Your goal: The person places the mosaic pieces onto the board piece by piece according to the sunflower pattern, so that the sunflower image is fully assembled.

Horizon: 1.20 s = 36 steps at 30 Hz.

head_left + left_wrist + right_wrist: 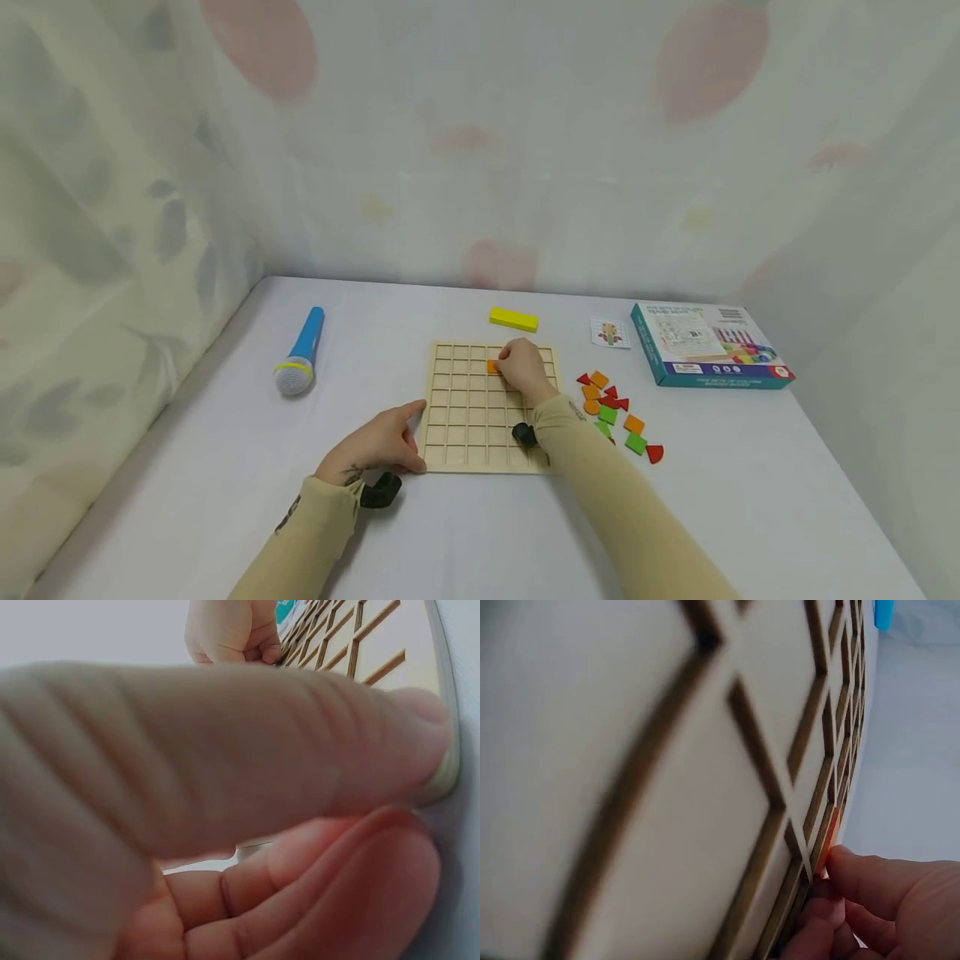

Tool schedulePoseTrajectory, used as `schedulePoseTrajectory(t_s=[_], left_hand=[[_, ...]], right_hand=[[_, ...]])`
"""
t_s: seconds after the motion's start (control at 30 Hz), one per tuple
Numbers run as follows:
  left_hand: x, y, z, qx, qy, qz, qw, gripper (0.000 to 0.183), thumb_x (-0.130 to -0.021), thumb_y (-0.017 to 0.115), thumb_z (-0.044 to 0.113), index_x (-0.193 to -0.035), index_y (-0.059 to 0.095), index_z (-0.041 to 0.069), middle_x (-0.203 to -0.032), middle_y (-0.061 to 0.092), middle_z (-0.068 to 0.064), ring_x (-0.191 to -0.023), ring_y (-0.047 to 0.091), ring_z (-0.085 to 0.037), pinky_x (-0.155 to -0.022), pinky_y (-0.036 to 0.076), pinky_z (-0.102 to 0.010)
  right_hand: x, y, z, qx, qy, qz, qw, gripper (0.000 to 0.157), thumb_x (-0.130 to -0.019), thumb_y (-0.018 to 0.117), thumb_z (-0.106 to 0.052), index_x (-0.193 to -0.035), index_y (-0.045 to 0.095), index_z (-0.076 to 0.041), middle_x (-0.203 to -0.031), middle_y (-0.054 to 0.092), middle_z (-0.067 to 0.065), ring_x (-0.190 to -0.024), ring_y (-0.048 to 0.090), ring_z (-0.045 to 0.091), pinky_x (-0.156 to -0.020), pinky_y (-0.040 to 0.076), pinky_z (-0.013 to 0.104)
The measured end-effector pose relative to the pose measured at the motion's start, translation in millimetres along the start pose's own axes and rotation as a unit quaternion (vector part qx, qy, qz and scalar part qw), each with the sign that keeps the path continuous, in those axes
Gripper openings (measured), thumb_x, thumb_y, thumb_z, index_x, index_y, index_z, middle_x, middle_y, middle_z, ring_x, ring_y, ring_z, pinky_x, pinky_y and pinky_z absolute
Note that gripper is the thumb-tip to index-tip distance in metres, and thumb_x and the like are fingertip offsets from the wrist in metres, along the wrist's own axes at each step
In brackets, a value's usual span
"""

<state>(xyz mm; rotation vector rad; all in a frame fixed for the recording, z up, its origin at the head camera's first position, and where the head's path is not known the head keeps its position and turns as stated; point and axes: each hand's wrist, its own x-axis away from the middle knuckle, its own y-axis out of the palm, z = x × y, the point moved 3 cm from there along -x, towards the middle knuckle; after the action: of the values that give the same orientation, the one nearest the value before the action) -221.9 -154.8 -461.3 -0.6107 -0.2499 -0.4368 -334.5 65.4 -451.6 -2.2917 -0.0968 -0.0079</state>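
Orange tile pinched over the grid board

The tile is toward the board's far edge, in the fingertips of the right hand, which angles downward, forearm reaching over the near right corner. The left hand spreads thumb and index finger against the left edge, above the bench.

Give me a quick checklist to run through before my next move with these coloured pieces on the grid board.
1. Board steadied: ok, left hand touches its left edge.
2. Orange piece under control: ok, right hand pinches it over the far rows.
3. Piece seated flat: cannot tell, fingers partly cover it.
4. Loose pieces sorted by colour: not ok, red, orange and green lie mixed right of the board.
5. Microphone out of the way: ok, it lies apart, left of the board.
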Motion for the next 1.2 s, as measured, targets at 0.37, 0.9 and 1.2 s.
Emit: schedulePoseTrajectory(t_s=[0.37,0.9,1.2], left_hand=[[-1.6,-0.1,-2.5,-0.002,0.002,0.001,1.0000,0.103,-0.061,0.081,-0.001,-0.146,0.022,0.002,-0.069,0.058,-0.010,-0.056,0.056,-0.017,-0.054,0.049,-0.030],[-0.3,0.3,-4.9,0.005,-0.002,0.003,1.0000,0.104,-0.061,0.082,-0.001,-0.146,0.023,0.003,-0.069,0.057,-0.010,-0.055,0.055,-0.018,-0.053,0.049,-0.030],[0.6,0.9,-3.3,-0.001,0.004,0.000,1.0000,0.103,-0.061,0.081,0.000,-0.146,0.023,0.003,-0.070,0.056,-0.009,-0.056,0.054,-0.017,-0.053,0.048,-0.029]], right_hand=[[5.7,-68.8,30.3,0.168,0.032,-0.014,0.985,0.026,-0.089,0.052,-0.013,-0.108,0.066,-0.002,-0.108,0.065,0.014,-0.092,0.063,0.029,-0.074,0.051,0.044],[16.9,-81.0,74.2,0.258,0.109,-0.072,0.957,0.024,-0.084,0.062,-0.020,-0.095,0.060,0.001,-0.087,0.062,0.014,-0.073,0.055,0.027,-0.069,0.047,0.043],[17.4,-81.7,78.4,0.221,0.112,-0.044,0.968,0.025,-0.079,0.069,-0.022,-0.092,0.063,-0.001,-0.082,0.063,0.010,-0.070,0.055,0.023,-0.058,0.043,0.036]])
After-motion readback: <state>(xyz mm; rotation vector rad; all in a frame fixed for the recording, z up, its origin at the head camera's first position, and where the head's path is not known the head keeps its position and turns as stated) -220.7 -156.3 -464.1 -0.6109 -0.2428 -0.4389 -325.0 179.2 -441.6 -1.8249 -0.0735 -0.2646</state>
